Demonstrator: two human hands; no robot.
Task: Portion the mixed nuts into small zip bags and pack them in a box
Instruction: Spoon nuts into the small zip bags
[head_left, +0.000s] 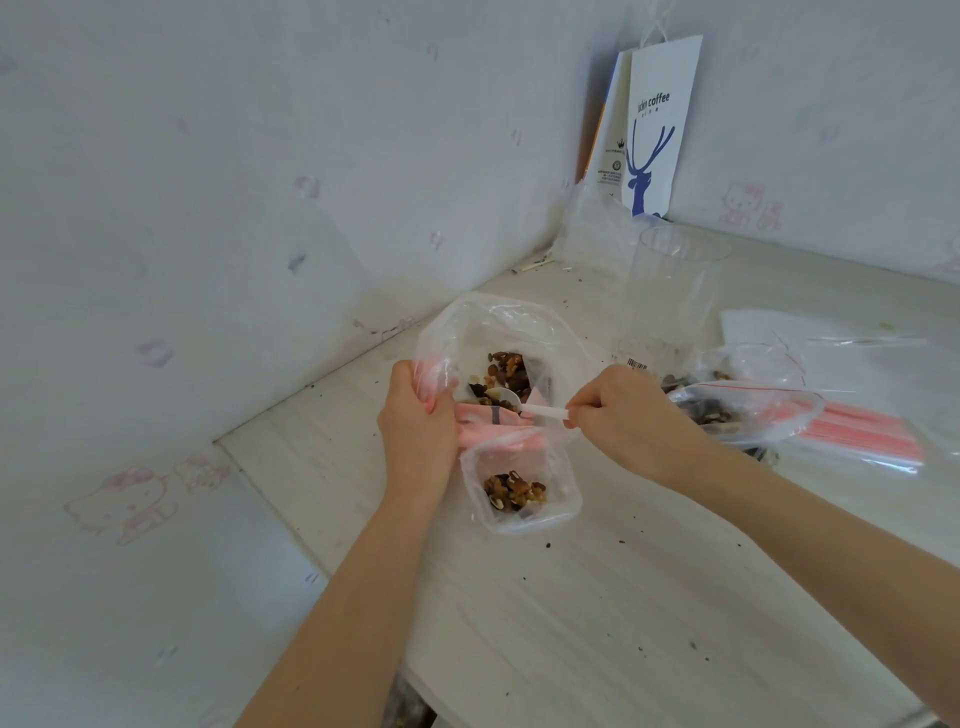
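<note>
pale table (571, 597): left hand (415, 415) grips one large nut bag (493, 332), one small zip bag (519, 499); right hand (623, 415) pinches one spoon (524, 406).

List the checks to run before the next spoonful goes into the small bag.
1. Left hand holds the big nut bag open: ok.
2. Right hand pinches the white spoon by its handle: ok.
3. Spoon bowl loaded with nuts: cannot tell.
4. Small zip bag mouth open beneath the spoon: cannot tell, it is bunched at the pink strip.
5. Room left in the small zip bag: ok, nuts cover only its bottom.
6. Packing box within view: not ok.
</note>
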